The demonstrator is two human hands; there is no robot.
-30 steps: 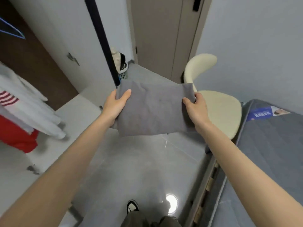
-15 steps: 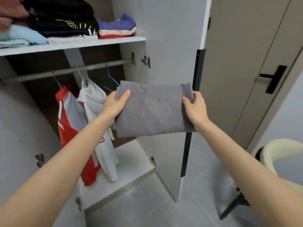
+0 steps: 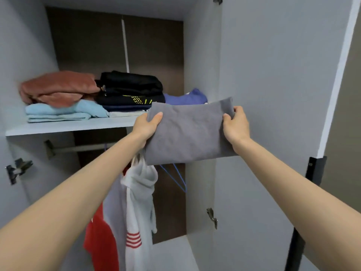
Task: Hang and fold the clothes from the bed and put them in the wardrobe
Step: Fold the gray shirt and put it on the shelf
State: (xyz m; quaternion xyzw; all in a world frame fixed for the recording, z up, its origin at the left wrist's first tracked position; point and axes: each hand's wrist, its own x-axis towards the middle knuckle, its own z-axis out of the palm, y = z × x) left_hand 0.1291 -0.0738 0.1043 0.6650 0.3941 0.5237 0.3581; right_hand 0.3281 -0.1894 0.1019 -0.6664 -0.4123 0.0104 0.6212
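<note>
Head view. Item: folded grey garment [image 3: 187,132], held flat in the air before the right end of the wardrobe shelf [image 3: 68,127]. Its far edge is about level with the shelf's front edge and it is not yet resting on anything.

Left hand [image 3: 145,127]: grips the left edge, thumb on top, other fingers hidden beneath.
Right hand [image 3: 235,125]: pinches the right edge, thumb on top, fingers curled round it.

Shelf contents:
- Left end: rust-coloured bundle [image 3: 58,89] on a light blue stack [image 3: 64,112].
- Middle: black stack [image 3: 130,89].
- Right rear corner: violet garment [image 3: 185,97].

Below the shelf: rail [image 3: 86,147] with a white hooded top [image 3: 140,184], a red garment [image 3: 99,231] and a blue hanger [image 3: 177,177].

Handling note, as judgement:
- Raise the far edge clear of the shelf's front edge.
- Keep the fold level with both grips even.
- Lay it on the violet garment rather than pushing that pile back.
- Let go only once the weight is resting.
</note>
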